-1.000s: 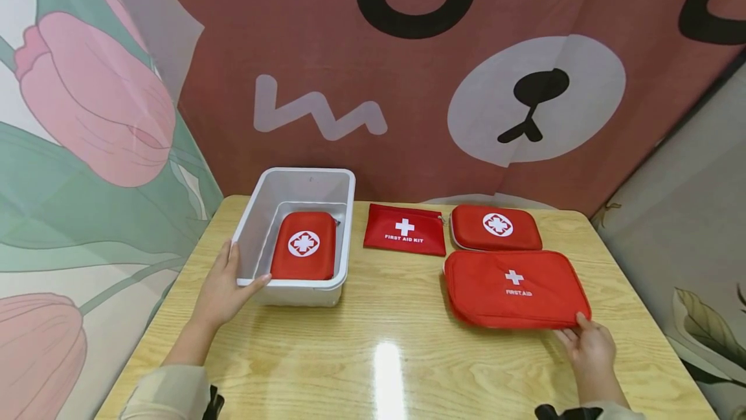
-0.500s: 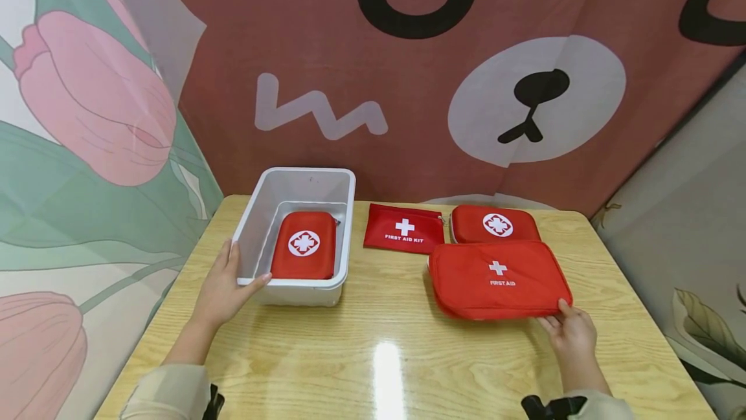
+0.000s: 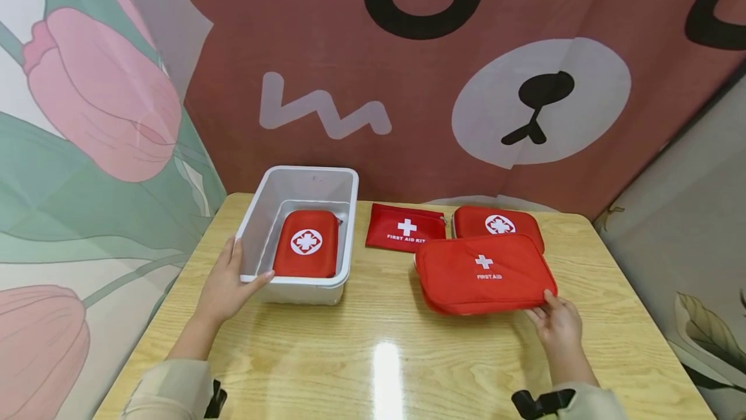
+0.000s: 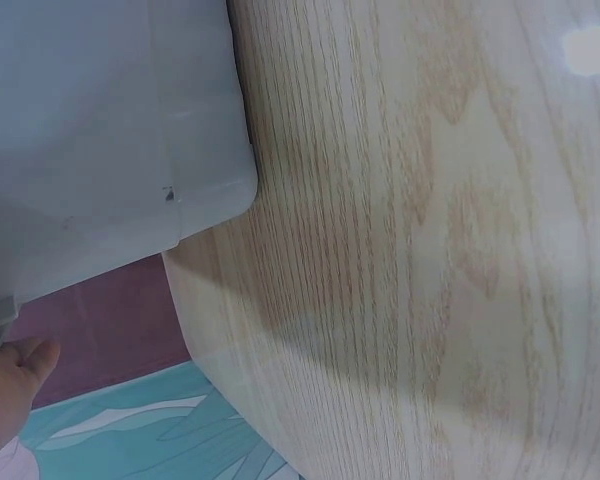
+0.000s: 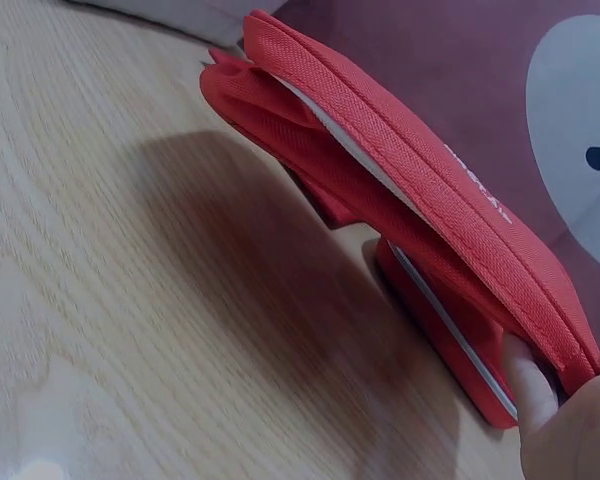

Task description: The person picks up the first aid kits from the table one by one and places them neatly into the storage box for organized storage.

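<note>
My left hand point(image 3: 224, 287) grips the near left corner of a pale grey plastic bin point(image 3: 352, 232), the thumb over its front rim. Inside the bin lies a red hard-shell first aid case point(image 3: 317, 263) with a white round emblem. My right hand point(image 3: 559, 328) pinches the lower right corner of a red fabric first aid bag point(image 3: 466, 287). In the right wrist view the bag point(image 5: 420, 190) is tilted above the table, its shadow below, and my thumb and fingers point(image 5: 533, 395) hold its edge.
A flat red first aid pouch point(image 3: 387, 229) lies behind the bag, right of the bin. Another red hard-shell case point(image 3: 527, 226) sits at the back right, partly covered by the bag. The wooden table point(image 3: 326, 355) meets printed fabric walls point(image 3: 326, 32) at the back and sides.
My right hand has carried the red first aid bag leftward and slightly back, so it overlaps more of the rear case. The left hand and bin have stayed in place.
</note>
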Tool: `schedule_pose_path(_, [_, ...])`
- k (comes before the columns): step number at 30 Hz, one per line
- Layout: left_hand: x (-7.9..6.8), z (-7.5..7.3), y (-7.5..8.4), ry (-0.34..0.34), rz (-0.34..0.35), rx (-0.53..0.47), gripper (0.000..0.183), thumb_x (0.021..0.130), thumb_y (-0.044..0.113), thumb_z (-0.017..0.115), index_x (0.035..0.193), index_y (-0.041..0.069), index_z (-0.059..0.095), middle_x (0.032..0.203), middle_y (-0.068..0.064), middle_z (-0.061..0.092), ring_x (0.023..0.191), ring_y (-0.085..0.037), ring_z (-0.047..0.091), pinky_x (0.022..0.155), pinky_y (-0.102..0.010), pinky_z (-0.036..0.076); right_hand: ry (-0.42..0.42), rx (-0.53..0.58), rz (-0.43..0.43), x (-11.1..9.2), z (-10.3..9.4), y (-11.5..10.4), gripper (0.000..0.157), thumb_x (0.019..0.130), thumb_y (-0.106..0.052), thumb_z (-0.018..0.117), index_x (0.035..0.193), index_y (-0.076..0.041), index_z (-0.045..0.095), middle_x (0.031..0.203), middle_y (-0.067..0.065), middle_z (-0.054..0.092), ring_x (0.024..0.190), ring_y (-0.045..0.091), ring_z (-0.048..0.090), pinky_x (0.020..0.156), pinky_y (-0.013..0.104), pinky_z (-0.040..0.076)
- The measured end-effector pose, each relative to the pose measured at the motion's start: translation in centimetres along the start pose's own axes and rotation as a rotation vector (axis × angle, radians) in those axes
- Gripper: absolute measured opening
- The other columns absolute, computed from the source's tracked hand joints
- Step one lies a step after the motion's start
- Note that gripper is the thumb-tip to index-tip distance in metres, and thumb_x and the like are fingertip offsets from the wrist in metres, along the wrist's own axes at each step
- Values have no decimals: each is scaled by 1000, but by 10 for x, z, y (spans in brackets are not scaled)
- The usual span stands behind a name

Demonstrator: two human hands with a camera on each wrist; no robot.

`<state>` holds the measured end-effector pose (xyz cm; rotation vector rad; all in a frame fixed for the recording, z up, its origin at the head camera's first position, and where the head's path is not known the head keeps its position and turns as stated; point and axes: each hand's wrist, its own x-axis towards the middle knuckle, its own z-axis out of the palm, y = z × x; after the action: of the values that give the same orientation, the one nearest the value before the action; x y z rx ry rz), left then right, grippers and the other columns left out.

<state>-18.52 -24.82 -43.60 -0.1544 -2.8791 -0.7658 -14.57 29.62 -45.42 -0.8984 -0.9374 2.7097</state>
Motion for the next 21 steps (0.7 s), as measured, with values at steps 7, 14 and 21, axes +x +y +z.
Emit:
schedule_pose_path(7, [0, 0, 2, 5, 11, -6, 96, 75, 51, 56, 134, -8, 10, 137, -28, 11, 118, -46, 20, 88, -60, 24, -32, -21, 3, 0, 7, 6, 14, 88, -10, 44, 96, -3, 35, 73, 7, 58, 70, 19, 59, 57, 36, 49])
schedule_pose_path(14, [0, -1, 2, 6, 10, -3, 96, 75, 51, 56, 134, -9, 11, 137, -28, 10, 119, -47, 20, 89, -60, 24, -59, 13, -12, 1, 17, 9, 19, 86, -8, 48, 101, -3, 35, 74, 9, 59, 71, 20, 60, 57, 37, 49])
schedule_pose_path(21, [-1, -1, 2, 2, 6, -4, 96, 75, 52, 56, 134, -9, 10, 137, -28, 9, 119, -47, 20, 89, -60, 23, -68, 20, -19, 2, 29, 10, 17, 86, -8, 49, 97, -5, 35, 76, 9, 58, 72, 21, 59, 57, 37, 49])
